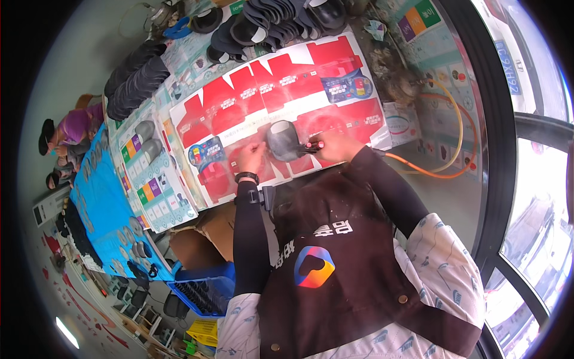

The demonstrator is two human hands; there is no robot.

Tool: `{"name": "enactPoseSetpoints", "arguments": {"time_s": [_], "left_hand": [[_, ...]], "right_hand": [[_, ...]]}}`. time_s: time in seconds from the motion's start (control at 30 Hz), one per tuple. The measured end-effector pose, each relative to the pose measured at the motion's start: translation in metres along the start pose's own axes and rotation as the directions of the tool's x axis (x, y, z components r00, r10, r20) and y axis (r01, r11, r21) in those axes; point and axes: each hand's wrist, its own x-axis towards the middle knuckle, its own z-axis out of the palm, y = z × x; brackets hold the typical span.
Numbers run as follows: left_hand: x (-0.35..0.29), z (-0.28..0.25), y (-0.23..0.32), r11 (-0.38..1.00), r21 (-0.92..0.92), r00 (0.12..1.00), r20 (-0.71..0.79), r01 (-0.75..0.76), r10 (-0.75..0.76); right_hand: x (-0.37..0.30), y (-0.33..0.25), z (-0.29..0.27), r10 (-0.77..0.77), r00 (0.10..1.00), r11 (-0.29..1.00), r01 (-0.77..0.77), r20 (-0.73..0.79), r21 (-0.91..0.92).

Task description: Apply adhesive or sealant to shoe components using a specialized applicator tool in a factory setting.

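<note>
A dark grey, rounded, cupped piece [283, 142] with a lighter patch lies on red and white printed sheets [239, 107] in front of me. My left hand [250, 158] is just left of it, its fingers drawn together near the piece's edge. I cannot make out what they hold, if anything. On the other side, my right hand [336, 147] is closed around a small black tool [306, 147] with red ends, which reaches the piece's right edge. An orange hose [412, 169] runs from behind my right wrist; its join with the tool is hidden.
Stacks of dark curved pieces [134, 81] and more such pieces [263, 27] line the table's far side. At left stands a blue-topped table [107, 203] with grey pieces. Below are a blue crate [206, 290] and a cardboard box [218, 230]. Another person [78, 128] is far left.
</note>
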Motion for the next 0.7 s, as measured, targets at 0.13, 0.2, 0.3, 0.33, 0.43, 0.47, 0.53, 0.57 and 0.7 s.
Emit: {"name": "enactPoseSetpoints", "arguments": {"time_s": [0.13, 0.2, 0.3, 0.33, 0.43, 0.47, 0.53, 0.57, 0.7], "left_hand": [[0.024, 0.002, -0.034, 0.999, -0.013, 0.996, 0.068, -0.049, 0.05], [0.018, 0.004, -0.019, 0.989, 0.124, 0.991, 0.112, -0.081, 0.067], [0.023, 0.021, 0.006, 0.973, 0.121, 0.976, 0.119, -0.199, 0.184], [0.022, 0.021, 0.002, 0.967, -0.019, 0.963, 0.083, -0.254, 0.255], [0.002, -0.03, -0.031, 0.958, -0.194, 0.973, -0.133, -0.212, 0.189], [0.001, -0.057, -0.038, 0.916, -0.393, 0.995, -0.09, -0.082, 0.05], [0.002, -0.116, -0.068, 0.635, -0.772, 0.997, -0.059, -0.015, -0.049], [0.003, -0.146, -0.107, 0.398, -0.912, 0.991, -0.126, -0.097, -0.048], [0.01, -0.267, -0.264, 0.331, -0.831, 0.87, -0.491, -0.447, -0.056]], "right_hand": [[-0.002, -0.016, -0.02, -0.088, 0.983, 0.996, 0.083, -0.16, -0.033], [-0.016, -0.015, -0.02, -0.085, 0.94, 0.973, 0.15, -0.33, 0.176], [-0.027, -0.009, -0.046, 0.226, 0.959, 0.813, -0.089, -0.171, 0.576], [-0.029, 0.0, -0.043, 0.21, 0.941, 0.81, -0.016, -0.264, 0.587], [-0.038, 0.003, -0.039, 0.123, 0.942, 0.837, 0.07, -0.311, 0.543], [-0.042, 0.0, -0.041, 0.131, 0.944, 0.829, 0.062, -0.302, 0.555], [-0.047, -0.008, -0.042, 0.151, 0.925, 0.828, 0.074, -0.349, 0.555], [-0.043, -0.022, -0.043, 0.154, 0.927, 0.84, 0.06, -0.342, 0.54], [-0.018, -0.049, -0.034, 0.101, 0.939, 0.859, 0.085, -0.33, 0.505]]}}
